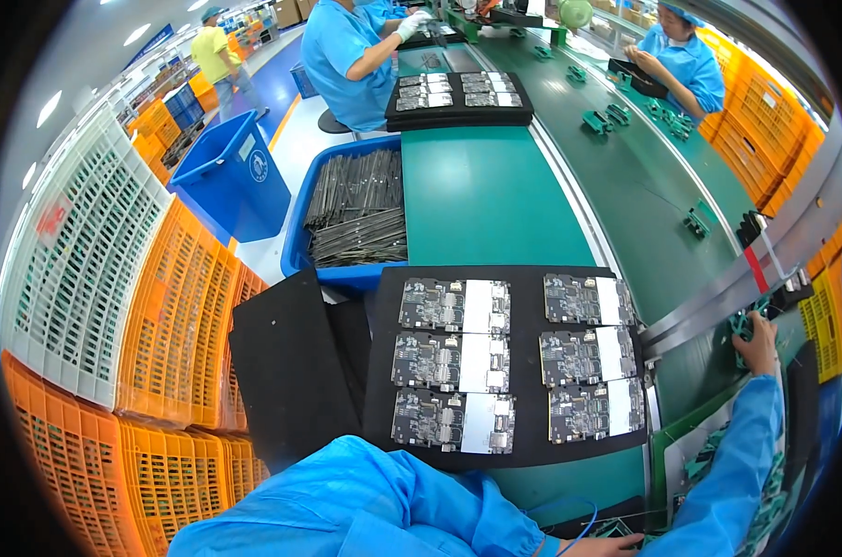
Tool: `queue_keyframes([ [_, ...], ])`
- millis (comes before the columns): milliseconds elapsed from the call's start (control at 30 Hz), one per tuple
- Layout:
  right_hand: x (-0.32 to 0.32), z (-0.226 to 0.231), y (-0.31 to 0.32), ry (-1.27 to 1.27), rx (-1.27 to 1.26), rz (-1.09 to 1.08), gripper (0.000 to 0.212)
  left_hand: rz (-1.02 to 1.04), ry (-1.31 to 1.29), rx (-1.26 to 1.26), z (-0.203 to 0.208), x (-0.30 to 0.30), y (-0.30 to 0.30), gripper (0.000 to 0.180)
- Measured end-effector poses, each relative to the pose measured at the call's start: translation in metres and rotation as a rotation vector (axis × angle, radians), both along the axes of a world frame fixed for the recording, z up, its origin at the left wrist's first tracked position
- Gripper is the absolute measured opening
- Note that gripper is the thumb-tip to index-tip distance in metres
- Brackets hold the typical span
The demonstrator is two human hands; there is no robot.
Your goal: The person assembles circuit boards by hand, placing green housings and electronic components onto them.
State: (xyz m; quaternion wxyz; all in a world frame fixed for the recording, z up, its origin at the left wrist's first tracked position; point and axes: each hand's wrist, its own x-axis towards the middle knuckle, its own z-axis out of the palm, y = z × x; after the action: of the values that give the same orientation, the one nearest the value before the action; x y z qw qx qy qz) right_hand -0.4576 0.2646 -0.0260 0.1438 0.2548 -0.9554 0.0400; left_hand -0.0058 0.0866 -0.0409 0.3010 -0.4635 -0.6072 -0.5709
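A black tray (525, 278) lies on the green bench in front of me, holding several circuit boards (453, 306) with white patches, set in two columns. My right hand (761, 342) reaches far right to the conveyor rail, its fingers closed on a small green fixture (741, 325). My left hand (608, 546) lies at the lower edge beside a thin blue wire (569, 509) and some green parts. It is cut off by the frame, so its grip is hidden. Blue sleeves cover both my arms.
A blue bin (296, 246) of dark metal strips stands beyond the tray, with black sheets (286, 371) to its left. Orange crates (180, 316) and a white crate (77, 260) stack up at left. Green fixtures ride the conveyor (625, 176). Two seated co-workers (347, 46) (686, 60) work further along.
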Motion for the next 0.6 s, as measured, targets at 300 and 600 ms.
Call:
queue_keyframes([
  [300, 0.024, 0.049, -0.031, -0.039, -0.216, 0.153, 0.052, 0.022, 0.047, -0.718, 0.023, -0.007, -0.026, 0.022],
  [600, 0.095, 0.161, 0.036, 0.075, -0.494, -0.14, 0.051, -0.038, 0.018, -0.808, 0.03, -0.005, -0.029, 0.048],
])
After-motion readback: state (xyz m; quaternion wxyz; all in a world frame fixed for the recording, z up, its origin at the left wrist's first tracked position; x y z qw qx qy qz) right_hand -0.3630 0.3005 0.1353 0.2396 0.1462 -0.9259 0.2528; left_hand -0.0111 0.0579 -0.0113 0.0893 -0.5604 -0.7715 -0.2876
